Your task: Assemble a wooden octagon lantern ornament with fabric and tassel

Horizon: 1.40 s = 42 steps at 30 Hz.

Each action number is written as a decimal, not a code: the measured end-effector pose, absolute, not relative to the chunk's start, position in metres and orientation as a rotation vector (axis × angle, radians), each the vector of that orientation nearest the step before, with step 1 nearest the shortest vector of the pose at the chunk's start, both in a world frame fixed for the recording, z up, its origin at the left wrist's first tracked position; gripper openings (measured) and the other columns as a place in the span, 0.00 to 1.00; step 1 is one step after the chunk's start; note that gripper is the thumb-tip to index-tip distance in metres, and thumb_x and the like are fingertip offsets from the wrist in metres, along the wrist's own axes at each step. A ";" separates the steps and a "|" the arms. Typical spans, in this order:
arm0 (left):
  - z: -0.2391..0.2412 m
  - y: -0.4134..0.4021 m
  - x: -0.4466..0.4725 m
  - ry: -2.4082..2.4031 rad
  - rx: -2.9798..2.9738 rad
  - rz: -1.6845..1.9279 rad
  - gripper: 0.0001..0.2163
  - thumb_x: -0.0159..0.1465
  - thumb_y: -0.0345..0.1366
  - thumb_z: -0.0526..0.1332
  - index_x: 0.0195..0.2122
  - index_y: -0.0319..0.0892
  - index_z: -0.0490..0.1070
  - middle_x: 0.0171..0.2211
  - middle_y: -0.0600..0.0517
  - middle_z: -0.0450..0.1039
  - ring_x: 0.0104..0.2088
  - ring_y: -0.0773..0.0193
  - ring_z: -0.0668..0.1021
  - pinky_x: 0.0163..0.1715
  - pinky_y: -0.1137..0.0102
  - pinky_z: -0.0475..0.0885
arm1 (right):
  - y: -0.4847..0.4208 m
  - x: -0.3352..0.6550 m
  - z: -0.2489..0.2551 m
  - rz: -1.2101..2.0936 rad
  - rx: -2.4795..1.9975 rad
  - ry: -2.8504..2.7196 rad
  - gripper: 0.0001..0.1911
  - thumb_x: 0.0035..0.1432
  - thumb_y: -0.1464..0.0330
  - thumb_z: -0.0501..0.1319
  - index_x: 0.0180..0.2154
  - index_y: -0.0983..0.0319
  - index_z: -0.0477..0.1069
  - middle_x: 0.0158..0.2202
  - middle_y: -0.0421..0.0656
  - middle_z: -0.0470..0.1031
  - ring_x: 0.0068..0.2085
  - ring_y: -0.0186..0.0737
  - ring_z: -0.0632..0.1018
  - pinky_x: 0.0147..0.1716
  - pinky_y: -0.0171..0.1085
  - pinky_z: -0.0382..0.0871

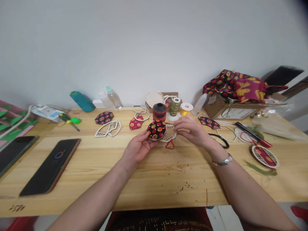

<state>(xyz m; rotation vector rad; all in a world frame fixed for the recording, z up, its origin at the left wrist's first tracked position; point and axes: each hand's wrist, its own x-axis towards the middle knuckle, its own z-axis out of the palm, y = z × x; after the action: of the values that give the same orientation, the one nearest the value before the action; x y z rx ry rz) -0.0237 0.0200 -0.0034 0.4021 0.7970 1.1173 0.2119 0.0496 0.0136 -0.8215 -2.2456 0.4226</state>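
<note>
My left hand (138, 147) grips a round fabric-covered disc (157, 129), black with red, orange and green circles and a pale edge. Just right of the disc is a pale wooden lattice frame (173, 128), partly behind it. The fingers of my right hand (191, 131) are bent together at the frame's right edge, pinching it. From the frame's lower side a red cord loop (170, 145) hangs. Close behind the disc stands a spool of red thread (159, 111).
Behind are a green spool (175, 107), a yellow spool (185, 109) and a squeeze bottle (199, 104). Wooden cutouts (109, 129) and patterned fabric pieces (104, 117) lie to the left. A phone (51, 166) sits front left. A cardboard box (216, 109) with cloth and an oval pendant (264, 156) are right.
</note>
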 end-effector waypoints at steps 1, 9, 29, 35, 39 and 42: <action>-0.003 0.020 -0.024 0.790 0.405 1.112 0.12 0.61 0.22 0.54 0.44 0.33 0.72 0.39 0.42 0.79 0.38 0.57 0.81 0.40 0.63 0.77 | 0.049 0.211 0.014 0.400 -0.815 -2.235 0.07 0.59 0.70 0.59 0.37 0.56 0.75 0.40 0.42 0.77 0.43 0.40 0.73 0.46 0.45 0.66; -0.002 0.017 -0.026 0.735 0.478 1.072 0.11 0.63 0.27 0.54 0.45 0.32 0.71 0.42 0.39 0.78 0.42 0.51 0.79 0.47 0.50 0.72 | 0.050 0.214 0.019 0.304 -0.730 -2.148 0.08 0.57 0.72 0.61 0.34 0.54 0.77 0.36 0.42 0.78 0.39 0.39 0.75 0.41 0.42 0.68; -0.003 0.010 -0.021 0.714 0.639 1.084 0.13 0.60 0.28 0.60 0.47 0.36 0.71 0.38 0.44 0.79 0.35 0.57 0.81 0.36 0.62 0.77 | 0.039 0.217 0.034 1.403 -1.047 -1.527 0.08 0.41 0.64 0.71 0.25 0.60 0.78 0.27 0.41 0.79 0.28 0.34 0.76 0.34 0.37 0.72; -0.005 0.006 -0.017 0.702 0.661 1.072 0.14 0.59 0.29 0.62 0.48 0.38 0.72 0.44 0.45 0.78 0.41 0.60 0.80 0.42 0.65 0.75 | 0.035 0.198 0.028 1.526 -1.065 -1.452 0.06 0.41 0.67 0.70 0.26 0.60 0.77 0.27 0.39 0.79 0.29 0.33 0.76 0.37 0.38 0.71; -0.003 0.004 -0.015 0.742 0.658 1.042 0.15 0.59 0.29 0.63 0.48 0.39 0.72 0.42 0.45 0.78 0.38 0.59 0.80 0.39 0.62 0.76 | 0.036 0.193 0.026 1.508 -1.076 -1.423 0.05 0.42 0.69 0.70 0.27 0.60 0.77 0.28 0.39 0.79 0.30 0.33 0.76 0.37 0.38 0.71; -0.002 0.004 -0.014 0.749 0.650 1.043 0.15 0.58 0.30 0.64 0.47 0.38 0.73 0.40 0.45 0.79 0.37 0.58 0.80 0.38 0.62 0.76 | 0.037 0.191 0.024 1.519 -1.075 -1.394 0.07 0.42 0.69 0.70 0.28 0.59 0.76 0.28 0.38 0.79 0.30 0.33 0.76 0.37 0.38 0.72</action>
<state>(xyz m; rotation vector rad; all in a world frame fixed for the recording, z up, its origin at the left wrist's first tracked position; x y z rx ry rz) -0.0143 0.0043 -0.0017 0.6504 0.7486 1.0435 0.1912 0.0368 0.0236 -1.0754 -1.3937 1.5194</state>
